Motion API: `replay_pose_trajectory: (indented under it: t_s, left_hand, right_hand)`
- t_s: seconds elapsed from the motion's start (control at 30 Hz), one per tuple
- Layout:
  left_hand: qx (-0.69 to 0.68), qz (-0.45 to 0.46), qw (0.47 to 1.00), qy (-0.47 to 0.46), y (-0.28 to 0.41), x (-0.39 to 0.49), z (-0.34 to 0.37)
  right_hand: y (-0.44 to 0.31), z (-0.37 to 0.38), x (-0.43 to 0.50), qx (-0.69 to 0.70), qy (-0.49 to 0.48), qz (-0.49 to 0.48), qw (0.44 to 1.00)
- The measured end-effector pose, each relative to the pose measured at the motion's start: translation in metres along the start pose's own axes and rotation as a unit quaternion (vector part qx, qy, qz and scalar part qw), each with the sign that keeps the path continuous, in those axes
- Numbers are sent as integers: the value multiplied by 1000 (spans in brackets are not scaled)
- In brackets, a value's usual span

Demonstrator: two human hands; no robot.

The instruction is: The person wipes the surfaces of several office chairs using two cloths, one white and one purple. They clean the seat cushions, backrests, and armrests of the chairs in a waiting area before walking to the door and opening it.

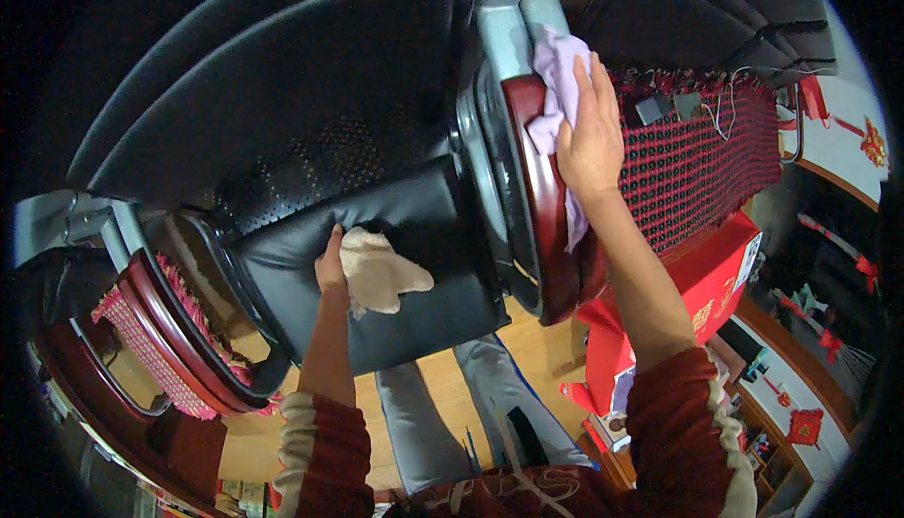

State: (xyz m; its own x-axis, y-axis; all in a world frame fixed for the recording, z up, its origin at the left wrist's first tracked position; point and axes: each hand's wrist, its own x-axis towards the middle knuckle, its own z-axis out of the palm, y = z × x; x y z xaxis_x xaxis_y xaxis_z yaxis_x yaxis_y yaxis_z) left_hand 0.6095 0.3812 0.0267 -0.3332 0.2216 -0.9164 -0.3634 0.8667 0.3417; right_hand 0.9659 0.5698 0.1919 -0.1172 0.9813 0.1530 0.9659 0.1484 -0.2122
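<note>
Before me is a black leather-like chair seat (424, 320) with a perforated backrest (318, 158). My right hand (593, 136) lies over a lilac cloth (558, 87), pressing it on the glossy reddish-brown armrest (544, 200) near its grey metal bracket (505, 38). The cloth drapes over the armrest's top and far end. Above the seat, my left hand (330, 260) holds a fluffy beige cloth (381, 271) by its left side. Most of the left fingers are hidden behind that cloth.
Right of the armrest, a red-and-black woven cover (699, 165) bears small dark devices and a white cable (731, 101). A red box (713, 292) stands nearer me. At left is the other armrest (166, 327) with pink woven fabric (152, 355). My legs (424, 426) are below the seat.
</note>
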Motion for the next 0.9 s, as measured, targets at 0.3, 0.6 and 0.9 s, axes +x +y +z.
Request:
replay_pose_trajectory:
  t_s: [0.3,0.6,0.9]
  left_hand:
    - [-87,10,996,-35,-2,-6,11]
    - [232,336,911,-67,-82,-51,-27]
    - [7,58,998,-39,-289,-157,-176]
  right_hand:
    - [-23,-34,-165,-23,-35,9,999]
    - [-132,50,-123,227,-71,-97,967]
    - [-198,179,-307,228,-190,-240,924]
